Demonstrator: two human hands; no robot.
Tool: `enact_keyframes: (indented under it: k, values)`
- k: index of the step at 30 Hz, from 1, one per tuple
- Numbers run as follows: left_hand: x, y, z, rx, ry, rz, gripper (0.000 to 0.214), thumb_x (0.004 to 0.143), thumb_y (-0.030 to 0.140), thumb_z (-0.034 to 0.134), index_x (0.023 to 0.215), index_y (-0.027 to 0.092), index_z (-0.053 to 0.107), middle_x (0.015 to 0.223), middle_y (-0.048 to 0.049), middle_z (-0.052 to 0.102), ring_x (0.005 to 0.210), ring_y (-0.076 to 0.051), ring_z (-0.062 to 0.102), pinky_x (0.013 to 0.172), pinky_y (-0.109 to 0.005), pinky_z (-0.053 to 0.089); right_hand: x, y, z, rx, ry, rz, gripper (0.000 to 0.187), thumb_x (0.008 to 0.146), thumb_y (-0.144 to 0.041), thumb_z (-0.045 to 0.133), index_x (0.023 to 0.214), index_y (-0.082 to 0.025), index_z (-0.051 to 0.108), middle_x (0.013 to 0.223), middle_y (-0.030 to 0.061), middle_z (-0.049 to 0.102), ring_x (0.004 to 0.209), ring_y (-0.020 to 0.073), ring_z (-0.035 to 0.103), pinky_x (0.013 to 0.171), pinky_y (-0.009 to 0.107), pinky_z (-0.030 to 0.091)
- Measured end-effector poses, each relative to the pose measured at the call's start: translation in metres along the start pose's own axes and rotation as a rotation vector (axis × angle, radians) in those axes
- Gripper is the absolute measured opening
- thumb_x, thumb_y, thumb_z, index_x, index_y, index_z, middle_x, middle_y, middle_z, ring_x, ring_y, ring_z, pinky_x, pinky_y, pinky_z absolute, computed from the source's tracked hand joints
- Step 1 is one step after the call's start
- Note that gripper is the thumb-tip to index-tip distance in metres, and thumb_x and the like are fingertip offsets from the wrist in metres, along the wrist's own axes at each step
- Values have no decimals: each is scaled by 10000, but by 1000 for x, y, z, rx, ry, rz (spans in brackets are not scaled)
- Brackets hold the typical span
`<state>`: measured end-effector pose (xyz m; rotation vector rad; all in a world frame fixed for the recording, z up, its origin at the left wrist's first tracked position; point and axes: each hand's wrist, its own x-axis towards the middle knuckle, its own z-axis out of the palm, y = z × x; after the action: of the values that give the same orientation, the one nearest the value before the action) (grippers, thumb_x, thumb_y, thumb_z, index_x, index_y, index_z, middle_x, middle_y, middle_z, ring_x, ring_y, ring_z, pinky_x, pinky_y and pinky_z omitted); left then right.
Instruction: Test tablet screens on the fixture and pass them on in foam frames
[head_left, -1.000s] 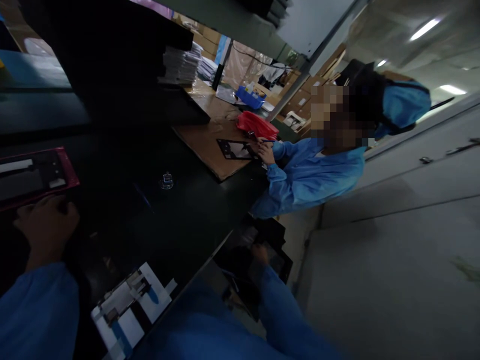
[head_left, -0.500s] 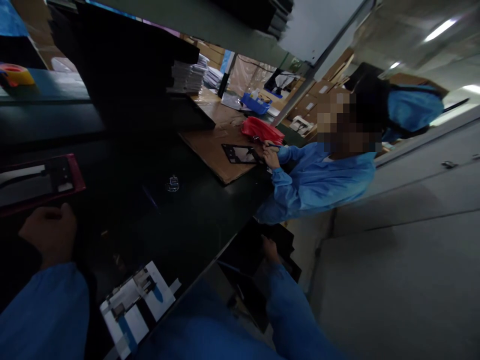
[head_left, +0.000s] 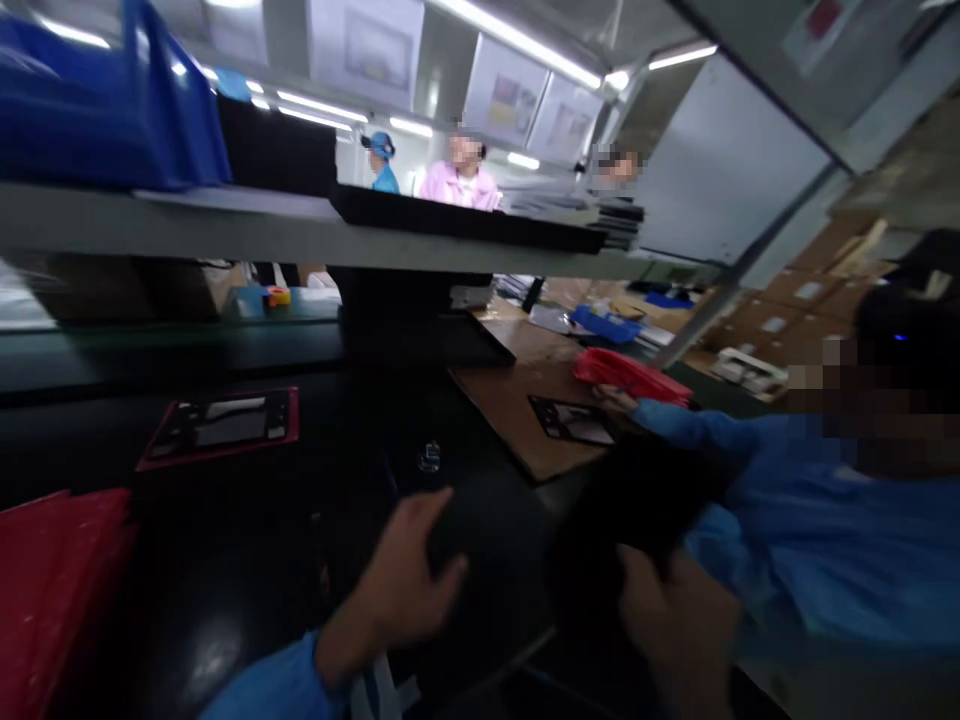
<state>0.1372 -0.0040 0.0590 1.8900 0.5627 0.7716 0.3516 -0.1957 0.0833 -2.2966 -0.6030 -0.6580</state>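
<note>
My left hand [head_left: 401, 575] reaches over the dark bench with thumb and fingers apart, holding nothing. My right hand [head_left: 679, 620] grips a black flat piece [head_left: 626, 500] by its near edge; its kind is hard to tell in the dark and blur. Left of centre, a black panel with cut-outs [head_left: 232, 420] lies on a red sheet [head_left: 294, 415]. Past my left hand is a small clear item with a pale print [head_left: 430, 457]. Under my left wrist, part of a white fixture [head_left: 375, 690] shows, mostly hidden.
Red plastic bags [head_left: 60, 590] lie at the left. To the right, a co-worker in a blue smock [head_left: 825, 530] sits by a cardboard sheet [head_left: 551, 460] bearing another black panel [head_left: 574, 420]. A shelf [head_left: 262, 228] crosses above the bench, with a blue bin [head_left: 90, 110] on it.
My right hand has come up from below the bench edge with the black flat piece. My left hand has moved right and opened. The view has swung up and left.
</note>
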Motion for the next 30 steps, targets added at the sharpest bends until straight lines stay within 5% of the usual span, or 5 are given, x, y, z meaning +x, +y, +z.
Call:
enact_keyframes:
  k: [5, 10, 19, 25, 30]
  values:
    - [-36, 10, 37, -15, 35, 108, 859, 751, 260, 686, 1537, 157, 355, 1553, -173, 422, 1425, -328, 414, 1177, -461, 361, -25, -162, 28, 400, -356, -349, 214, 837, -312, 435, 714, -218, 583, 619, 74, 636, 545, 185, 590, 539, 293, 379]
    - [-24, -29, -25, -91, 502, -144, 578, 896, 428, 555, 1389, 136, 474, 1107, -161, 721, 1005, -290, 708, 856, -407, 579, -54, -244, 51, 649, -794, -665, 182, 903, -350, 552, 795, -205, 572, 725, 19, 634, 626, 143, 573, 580, 247, 368]
    - [-44, -129, -156, -37, 1033, -301, 472, 801, 307, 617, 1250, 168, 577, 1301, -140, 625, 1222, -278, 591, 1098, -445, 442, -83, -218, 137, 428, -1343, -430, 439, 975, -283, 477, 542, -210, 466, 539, 19, 544, 546, 143, 524, 562, 276, 330]
    - [-47, -161, -162, -180, 912, -355, 527, 770, 314, 665, 1267, 161, 578, 1188, -115, 697, 1105, -256, 662, 1016, -426, 512, -111, -206, 147, 413, -1972, -480, 338, 895, -340, 624, 596, -182, 614, 483, -32, 544, 459, 110, 503, 498, 228, 364]
    - [-47, -172, -141, -205, 792, -329, 568, 751, 308, 692, 1282, 141, 580, 1250, -136, 683, 1159, -268, 647, 1038, -428, 501, -105, -207, 141, 591, -1978, -444, 177, 862, -305, 625, 759, -169, 674, 606, -31, 588, 544, 113, 536, 540, 227, 395]
